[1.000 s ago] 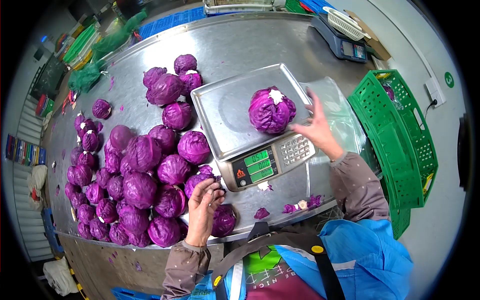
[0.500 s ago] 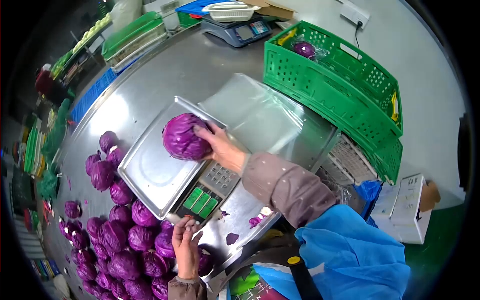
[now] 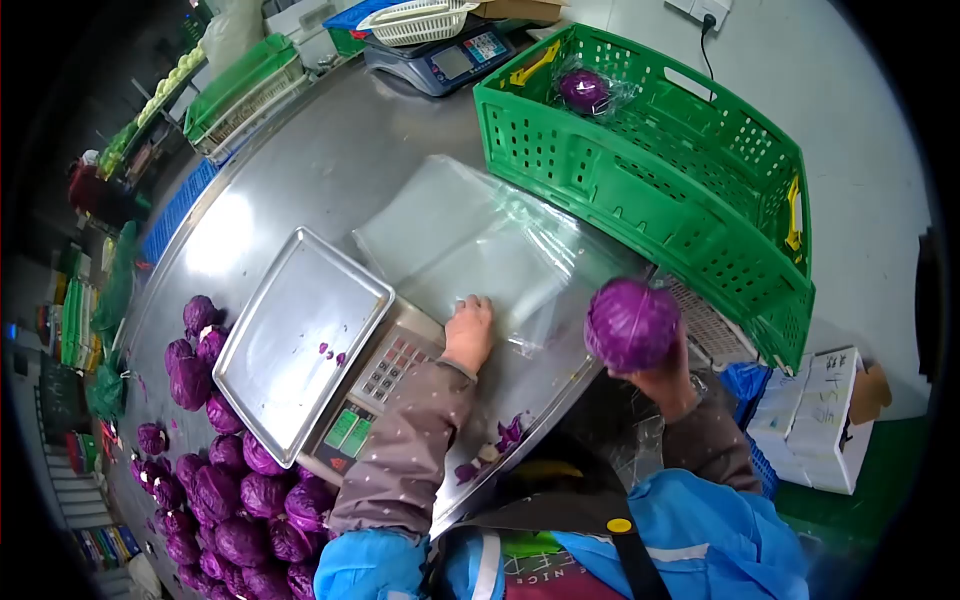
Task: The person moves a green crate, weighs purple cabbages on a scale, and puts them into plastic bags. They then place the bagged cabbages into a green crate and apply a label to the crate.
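Note:
My right hand (image 3: 668, 378) holds a red cabbage (image 3: 632, 325) from below, at the table's right edge under the green crate. My left hand (image 3: 470, 335) rests on the near edge of the clear plastic bags (image 3: 480, 245), its fingertips curled against the film; whether it pinches a bag is hidden. Left of it stands the scale, its metal tray (image 3: 300, 340) bearing only a few purple scraps. A large pile of red cabbages (image 3: 240, 540) lies at the lower left, beside the scale.
A green crate (image 3: 640, 180) at the upper right contains a wrapped cabbage (image 3: 585, 90). Another scale (image 3: 440, 62) carries a white basket (image 3: 415, 22) at the back. Leaf scraps (image 3: 510, 432) lie near the front edge. A white box (image 3: 808, 420) stands at the right.
The cabbage in my right hand has moved from over the scale tray to the right. My left hand has moved from beside the scale display to the plastic bags. The view has shifted slightly.

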A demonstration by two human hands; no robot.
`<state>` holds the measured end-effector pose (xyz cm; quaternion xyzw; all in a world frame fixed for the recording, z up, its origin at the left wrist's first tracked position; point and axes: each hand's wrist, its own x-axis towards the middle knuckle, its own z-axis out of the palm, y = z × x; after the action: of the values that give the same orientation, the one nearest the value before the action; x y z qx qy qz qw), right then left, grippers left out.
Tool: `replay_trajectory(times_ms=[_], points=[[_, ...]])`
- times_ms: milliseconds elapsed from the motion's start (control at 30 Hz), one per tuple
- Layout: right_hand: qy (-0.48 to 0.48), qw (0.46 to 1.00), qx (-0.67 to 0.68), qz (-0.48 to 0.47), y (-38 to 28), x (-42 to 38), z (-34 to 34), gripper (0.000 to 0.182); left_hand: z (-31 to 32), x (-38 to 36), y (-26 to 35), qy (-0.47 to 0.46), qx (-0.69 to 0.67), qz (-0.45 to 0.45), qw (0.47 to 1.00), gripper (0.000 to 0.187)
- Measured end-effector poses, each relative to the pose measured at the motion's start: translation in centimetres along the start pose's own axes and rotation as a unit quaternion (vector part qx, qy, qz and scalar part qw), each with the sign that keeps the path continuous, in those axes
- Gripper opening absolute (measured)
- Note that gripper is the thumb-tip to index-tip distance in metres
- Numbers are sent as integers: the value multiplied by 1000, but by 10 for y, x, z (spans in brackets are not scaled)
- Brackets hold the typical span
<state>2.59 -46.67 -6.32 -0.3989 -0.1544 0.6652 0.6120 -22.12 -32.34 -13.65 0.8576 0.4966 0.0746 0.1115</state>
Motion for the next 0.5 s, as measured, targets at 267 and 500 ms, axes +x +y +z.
replay_trajectory(times_ms=[267,500], points=[[-111,953,239,152,24,-11,-52,55,16,13,-9,61,97,-44,992,20],[-137,969,126,161,25,-2,-19,51,-45,52,-11,260,-159,-75,949,13]])
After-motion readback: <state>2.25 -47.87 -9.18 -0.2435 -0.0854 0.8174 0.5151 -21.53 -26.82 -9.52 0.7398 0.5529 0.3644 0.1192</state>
